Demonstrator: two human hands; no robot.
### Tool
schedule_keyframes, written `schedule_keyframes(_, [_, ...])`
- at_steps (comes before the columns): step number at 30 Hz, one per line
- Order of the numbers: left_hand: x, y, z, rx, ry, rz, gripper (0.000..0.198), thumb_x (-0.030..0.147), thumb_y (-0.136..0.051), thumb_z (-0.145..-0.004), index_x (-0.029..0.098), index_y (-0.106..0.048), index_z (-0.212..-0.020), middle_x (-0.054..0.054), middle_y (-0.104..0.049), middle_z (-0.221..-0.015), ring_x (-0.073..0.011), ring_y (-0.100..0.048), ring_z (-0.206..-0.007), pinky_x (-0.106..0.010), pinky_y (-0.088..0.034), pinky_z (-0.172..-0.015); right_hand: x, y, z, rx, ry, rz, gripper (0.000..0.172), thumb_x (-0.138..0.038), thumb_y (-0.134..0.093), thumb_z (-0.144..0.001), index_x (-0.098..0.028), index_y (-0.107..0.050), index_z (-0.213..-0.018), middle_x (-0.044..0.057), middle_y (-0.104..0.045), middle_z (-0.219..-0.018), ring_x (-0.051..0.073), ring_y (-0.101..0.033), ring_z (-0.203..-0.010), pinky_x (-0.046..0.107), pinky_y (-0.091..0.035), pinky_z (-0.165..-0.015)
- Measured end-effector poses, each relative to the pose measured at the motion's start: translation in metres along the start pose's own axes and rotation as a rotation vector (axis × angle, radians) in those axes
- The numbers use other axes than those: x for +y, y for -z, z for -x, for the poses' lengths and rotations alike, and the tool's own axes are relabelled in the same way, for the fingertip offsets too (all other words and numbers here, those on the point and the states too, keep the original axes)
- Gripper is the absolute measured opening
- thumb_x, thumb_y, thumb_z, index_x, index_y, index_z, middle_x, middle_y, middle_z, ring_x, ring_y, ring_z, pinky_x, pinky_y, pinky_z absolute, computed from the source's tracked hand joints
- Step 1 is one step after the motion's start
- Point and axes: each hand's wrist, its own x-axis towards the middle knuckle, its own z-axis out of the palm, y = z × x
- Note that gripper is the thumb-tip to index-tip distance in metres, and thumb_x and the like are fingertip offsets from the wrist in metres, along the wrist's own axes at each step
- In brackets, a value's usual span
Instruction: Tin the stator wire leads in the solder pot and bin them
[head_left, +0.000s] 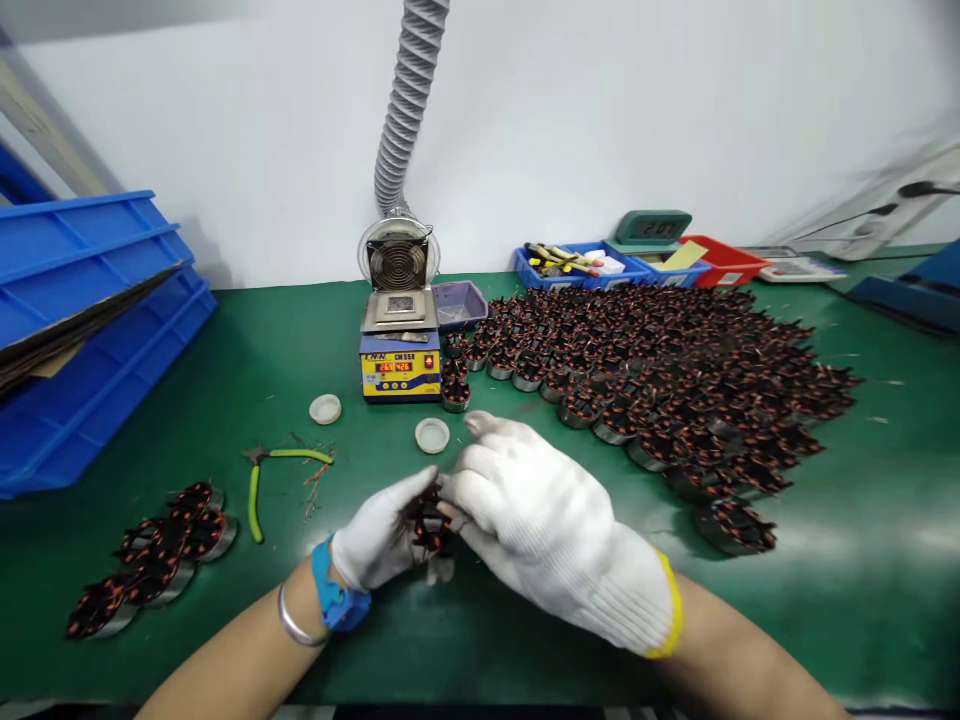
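Observation:
Over the front middle of the green bench, my left hand (382, 535), in a white glove with a blue wrist strap, is closed around a motor stator (430, 528) with copper windings and black insulation. At the stator's right side are the pinched fingers of my right hand (517, 500), in a white knitted glove with a yellow cuff. What those fingertips grip, a wire or the stator's edge, is hidden and slightly blurred. Several more stators (154, 550) stand grouped at the left. Green-handled cutters (256, 490) lie open beside copper wire scraps (313, 485).
A solder pot (401, 365) with lit displays stands under a grey duct hose (409, 105). Two small white dishes (432, 435) (325, 409) sit before it. Many stators (645, 370) cover the right side. Blue crates (97, 330) lean at left; small bins (551, 268) line the back.

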Motion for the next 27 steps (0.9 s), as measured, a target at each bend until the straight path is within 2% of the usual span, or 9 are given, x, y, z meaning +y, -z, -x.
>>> schedule_keyframes(3, [0.011,0.004,-0.004,0.081,-0.107,0.198,0.016,0.028,-0.077,-0.077,0.018,-0.065,-0.074,-0.003,-0.068,-0.076,-0.0203,-0.070,-0.076,-0.034,-0.060,-0.073,0.003,0.002,0.002,0.015,-0.007,0.035,0.028,-0.014,-0.047,-0.091,-0.021,-0.064,-0.070,0.005,-0.063,-0.069,0.018,-0.058,-0.069,0.043,-0.054,-0.101])
schedule_keyframes(6, [0.013,0.009,-0.014,0.148,-0.163,0.290,0.036,0.035,-0.074,-0.083,0.019,-0.052,-0.059,-0.002,-0.065,-0.072,-0.0182,-0.070,-0.079,-0.033,-0.060,-0.083,0.004,0.005,0.003,0.033,0.018,-0.026,0.029,-0.014,-0.044,-0.093,-0.020,-0.067,-0.076,0.006,-0.066,-0.076,0.016,-0.058,-0.070,0.043,-0.053,-0.104])
schedule_keyframes(10, [0.001,0.010,-0.014,-0.158,0.240,0.150,0.046,0.062,-0.076,-0.078,0.018,-0.064,-0.076,-0.007,-0.067,-0.077,-0.0262,-0.071,-0.077,-0.040,-0.061,-0.067,0.003,0.000,0.004,0.032,0.040,-0.103,0.026,-0.012,-0.046,-0.090,-0.018,-0.067,-0.076,0.007,-0.066,-0.077,0.018,-0.060,-0.073,0.043,-0.053,-0.104])
schedule_keyframes(14, [-0.002,0.006,-0.004,-0.325,0.197,0.004,0.048,0.057,-0.087,-0.070,0.015,-0.069,-0.087,-0.006,-0.067,-0.076,-0.0220,-0.069,-0.067,-0.034,-0.058,-0.062,0.007,-0.003,0.004,0.002,0.031,-0.146,0.021,-0.010,-0.049,-0.089,-0.017,-0.064,-0.076,0.006,-0.064,-0.073,0.018,-0.062,-0.074,0.046,-0.054,-0.102])
schedule_keyframes(18, [0.002,0.001,-0.004,-0.040,-0.230,-0.069,0.055,0.042,-0.096,-0.063,0.018,-0.070,-0.106,-0.008,-0.072,-0.103,-0.0228,-0.069,-0.095,-0.031,-0.058,-0.082,0.015,0.005,0.009,0.252,-0.136,-0.389,0.010,-0.013,-0.054,-0.091,-0.020,-0.058,-0.086,0.001,-0.065,-0.077,0.016,-0.066,-0.079,0.044,-0.052,-0.107])
schedule_keyframes(20, [0.002,0.001,-0.007,0.076,-0.359,-0.056,0.059,0.036,-0.096,-0.062,0.021,-0.068,-0.111,-0.010,-0.070,-0.120,-0.0275,-0.066,-0.113,-0.035,-0.057,-0.090,0.016,0.005,0.013,0.280,-0.260,-0.409,0.011,-0.015,-0.054,-0.093,-0.022,-0.057,-0.085,0.000,-0.065,-0.077,0.014,-0.066,-0.076,0.040,-0.054,-0.104])
schedule_keyframes(22, [-0.002,0.002,-0.009,0.102,-0.372,-0.001,0.061,0.034,-0.092,-0.065,0.023,-0.065,-0.119,-0.011,-0.067,-0.128,-0.0318,-0.062,-0.123,-0.042,-0.056,-0.096,0.013,-0.003,0.015,0.152,-0.360,-0.276,0.006,-0.021,-0.057,-0.092,-0.022,-0.063,-0.093,0.004,-0.071,-0.088,0.018,-0.068,-0.082,0.037,-0.058,-0.093])
schedule_keyframes(25, [-0.011,0.005,-0.008,0.108,-0.359,0.043,0.060,0.033,-0.084,-0.070,0.024,-0.065,-0.126,-0.009,-0.065,-0.136,-0.0319,-0.054,-0.136,-0.044,-0.046,-0.112,0.001,-0.030,0.017,-0.071,-0.396,-0.152,0.042,-0.033,-0.062,-0.089,-0.017,-0.062,-0.128,0.013,-0.071,-0.120,0.027,-0.070,-0.098,0.039,-0.060,-0.081])
schedule_keyframes(27, [-0.019,0.008,-0.008,0.082,-0.360,0.013,0.055,0.035,-0.079,-0.074,0.025,-0.066,-0.126,-0.007,-0.063,-0.140,-0.0303,-0.047,-0.143,-0.042,-0.038,-0.120,-0.005,-0.046,0.016,-0.122,-0.383,-0.198,0.056,-0.032,-0.060,-0.089,-0.012,-0.054,-0.141,0.016,-0.067,-0.131,0.028,-0.070,-0.103,0.040,-0.060,-0.083])
